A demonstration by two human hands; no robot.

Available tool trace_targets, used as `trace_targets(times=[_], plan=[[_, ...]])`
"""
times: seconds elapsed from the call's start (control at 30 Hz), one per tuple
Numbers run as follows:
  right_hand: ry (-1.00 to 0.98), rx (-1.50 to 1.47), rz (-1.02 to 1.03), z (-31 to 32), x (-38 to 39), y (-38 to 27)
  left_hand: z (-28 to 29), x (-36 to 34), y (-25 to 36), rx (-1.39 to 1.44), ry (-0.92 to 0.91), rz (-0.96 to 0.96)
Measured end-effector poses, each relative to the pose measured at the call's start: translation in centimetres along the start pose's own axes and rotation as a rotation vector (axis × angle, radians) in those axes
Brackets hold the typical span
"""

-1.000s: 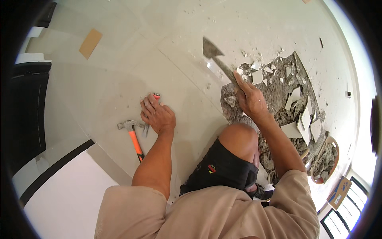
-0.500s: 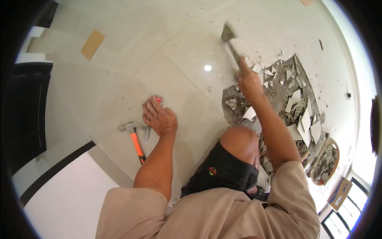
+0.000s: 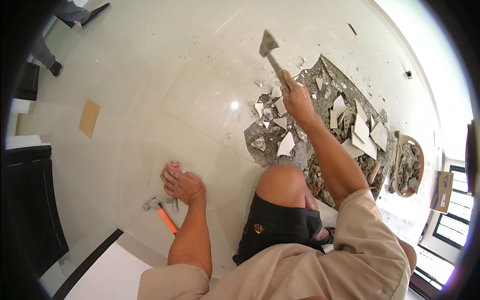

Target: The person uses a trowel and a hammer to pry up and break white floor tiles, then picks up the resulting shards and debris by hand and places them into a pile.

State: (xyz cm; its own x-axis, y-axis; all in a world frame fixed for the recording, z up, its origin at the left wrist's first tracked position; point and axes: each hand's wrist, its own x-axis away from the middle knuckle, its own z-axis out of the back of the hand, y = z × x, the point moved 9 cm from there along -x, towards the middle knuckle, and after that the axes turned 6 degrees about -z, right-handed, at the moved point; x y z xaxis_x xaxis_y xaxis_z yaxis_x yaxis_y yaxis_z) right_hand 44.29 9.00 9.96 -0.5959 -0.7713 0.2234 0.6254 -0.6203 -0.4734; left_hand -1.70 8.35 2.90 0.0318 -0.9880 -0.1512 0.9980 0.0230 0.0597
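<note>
My right hand (image 3: 298,102) is closed round the handle of a dusty trowel (image 3: 269,44) with a triangular blade. It holds the tool over the pale tiled floor, at the far edge of a broken-out patch (image 3: 312,165) of rough grey mortar. White tile shards (image 3: 286,144) lie loose in the patch below that hand. On the left, my left hand (image 3: 184,186) rests on the floor with its fingers curled over a red-handled chisel (image 3: 174,164). The chisel's metal shank shows beneath the palm. Beside it lies a claw hammer (image 3: 163,217) with an orange handle, partly behind my forearm.
At the right stands a tan tub (image 3: 419,150) of rubble, with a cardboard box (image 3: 442,192) beyond it. A piece of cardboard (image 3: 89,118) lies on the floor at the left. Another person's shoe (image 3: 56,69) shows at the upper left.
The view has shifted, and another person's legs now appear at the upper left. The trowel, blurred before, looks sharper. My left hand stays on the chisel.
</note>
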Motion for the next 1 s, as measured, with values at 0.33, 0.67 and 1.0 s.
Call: trace_targets(times=[0.33, 0.67, 1.0], plan=[[0.155, -0.024, 0.011, 4.8, -1.3, 2.8, -0.3, -0.4, -0.7, -0.007, -0.04, 0.012], [0.138, -0.025, -0.085, 5.6, -1.5, 6.5, 0.0, 0.0, 0.1, -0.012, -0.002, -0.001], [0.16, -0.018, -0.095, 6.1, 0.6, 5.1, 0.0, -0.2, -0.8, -0.035, -0.008, 0.002]])
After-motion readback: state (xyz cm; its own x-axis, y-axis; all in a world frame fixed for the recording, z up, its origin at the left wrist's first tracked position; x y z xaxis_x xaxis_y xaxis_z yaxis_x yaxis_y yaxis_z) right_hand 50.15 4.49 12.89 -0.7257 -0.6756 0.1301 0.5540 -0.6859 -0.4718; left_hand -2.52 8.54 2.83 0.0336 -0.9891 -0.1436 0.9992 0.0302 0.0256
